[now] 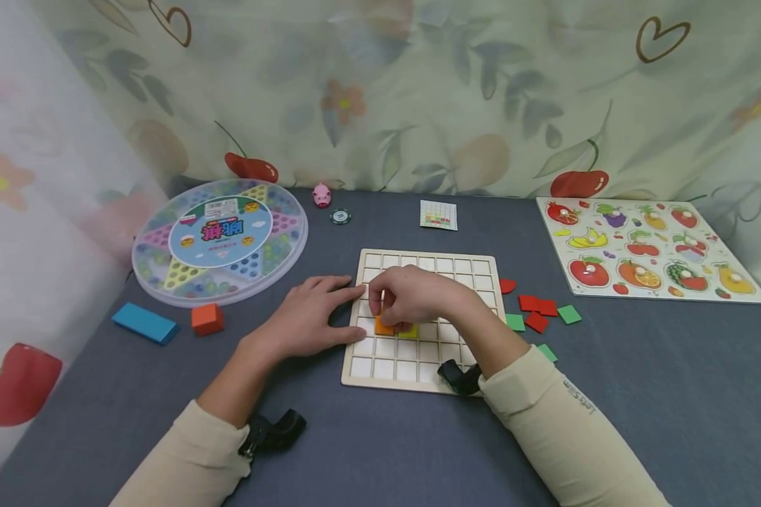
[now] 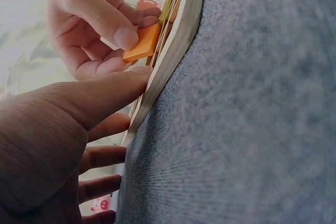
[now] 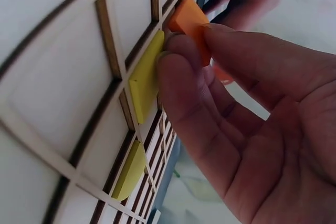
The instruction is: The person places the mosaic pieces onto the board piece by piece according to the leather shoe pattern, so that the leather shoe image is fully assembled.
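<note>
A wooden grid board (image 1: 463, 271) lies on the grey table. My right hand (image 1: 409, 296) pinches an orange square tile (image 1: 383, 327) (image 2: 143, 43) (image 3: 190, 20) between thumb and fingers, tilted over a cell near the board's left edge. Yellow-green tiles (image 1: 409, 332) (image 3: 144, 80) sit in cells beside it. My left hand (image 1: 307, 317) lies flat on the table with its fingertips (image 2: 134, 80) against the board's left edge (image 2: 173, 45).
Loose red and green tiles (image 1: 539, 313) lie right of the board. A round checkers case (image 1: 218, 239), a blue block (image 1: 144, 322) and an orange cube (image 1: 207, 318) are at the left. A fruit puzzle board (image 1: 647, 250) is at the right; a pattern card (image 1: 438, 214) behind.
</note>
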Action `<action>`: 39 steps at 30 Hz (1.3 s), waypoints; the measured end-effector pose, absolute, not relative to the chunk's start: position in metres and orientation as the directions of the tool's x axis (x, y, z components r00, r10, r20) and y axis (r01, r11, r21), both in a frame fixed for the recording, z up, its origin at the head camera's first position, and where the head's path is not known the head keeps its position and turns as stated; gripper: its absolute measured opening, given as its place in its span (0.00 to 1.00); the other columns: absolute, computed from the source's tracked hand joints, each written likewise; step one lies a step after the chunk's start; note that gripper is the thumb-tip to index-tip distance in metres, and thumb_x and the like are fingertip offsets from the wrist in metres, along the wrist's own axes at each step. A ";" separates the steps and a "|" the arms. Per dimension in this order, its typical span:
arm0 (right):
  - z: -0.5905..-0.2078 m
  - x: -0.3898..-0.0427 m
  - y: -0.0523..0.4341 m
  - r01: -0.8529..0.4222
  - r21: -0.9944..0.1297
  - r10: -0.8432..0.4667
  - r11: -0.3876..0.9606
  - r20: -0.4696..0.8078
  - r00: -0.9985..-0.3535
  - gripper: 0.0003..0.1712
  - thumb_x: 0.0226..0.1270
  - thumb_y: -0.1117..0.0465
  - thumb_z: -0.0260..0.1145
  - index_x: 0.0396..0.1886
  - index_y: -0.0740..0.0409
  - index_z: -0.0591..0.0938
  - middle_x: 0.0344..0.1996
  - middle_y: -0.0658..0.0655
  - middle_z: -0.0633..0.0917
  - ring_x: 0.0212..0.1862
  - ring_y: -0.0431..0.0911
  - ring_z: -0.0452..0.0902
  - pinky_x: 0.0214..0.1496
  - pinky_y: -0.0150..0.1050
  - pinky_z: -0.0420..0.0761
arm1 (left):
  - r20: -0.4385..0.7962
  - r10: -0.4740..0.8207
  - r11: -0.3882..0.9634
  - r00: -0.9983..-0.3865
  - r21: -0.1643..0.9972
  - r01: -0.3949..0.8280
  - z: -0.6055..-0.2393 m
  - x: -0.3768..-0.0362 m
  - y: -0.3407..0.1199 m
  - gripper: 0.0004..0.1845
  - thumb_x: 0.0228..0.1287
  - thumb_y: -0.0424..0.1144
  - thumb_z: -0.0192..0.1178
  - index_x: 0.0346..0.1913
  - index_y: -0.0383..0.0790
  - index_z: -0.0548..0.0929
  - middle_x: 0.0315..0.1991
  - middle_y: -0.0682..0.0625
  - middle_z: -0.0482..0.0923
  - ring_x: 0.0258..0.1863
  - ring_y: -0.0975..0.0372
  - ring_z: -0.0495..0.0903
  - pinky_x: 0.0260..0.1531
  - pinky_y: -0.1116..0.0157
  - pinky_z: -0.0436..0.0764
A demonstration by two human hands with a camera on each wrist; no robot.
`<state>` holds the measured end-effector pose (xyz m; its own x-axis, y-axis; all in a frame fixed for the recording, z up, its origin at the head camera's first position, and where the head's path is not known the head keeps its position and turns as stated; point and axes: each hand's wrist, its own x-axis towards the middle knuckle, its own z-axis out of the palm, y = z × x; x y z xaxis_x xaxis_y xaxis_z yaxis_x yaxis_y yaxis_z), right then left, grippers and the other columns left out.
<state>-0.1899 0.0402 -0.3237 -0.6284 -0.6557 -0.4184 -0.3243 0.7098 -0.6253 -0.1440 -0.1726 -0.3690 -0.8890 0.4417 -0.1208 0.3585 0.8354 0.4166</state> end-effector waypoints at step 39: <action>-0.330 -0.185 0.050 -0.407 -0.550 -0.625 0.729 -0.292 -0.724 0.08 0.63 0.64 0.73 0.41 0.51 0.84 0.30 0.52 0.84 0.31 0.44 0.77 0.37 0.37 0.75 | -0.138 0.436 0.843 -0.889 0.408 0.350 -0.368 -0.144 -0.172 0.41 0.66 0.60 0.66 0.79 0.51 0.69 0.80 0.43 0.62 0.78 0.43 0.58 0.72 0.32 0.59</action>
<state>-0.1853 0.0495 -0.3303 -0.7238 -0.6251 -0.2922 -0.4073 0.7288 -0.5503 -0.1439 -0.1716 -0.3676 -0.8893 0.4360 -0.1381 0.3500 0.8431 0.4082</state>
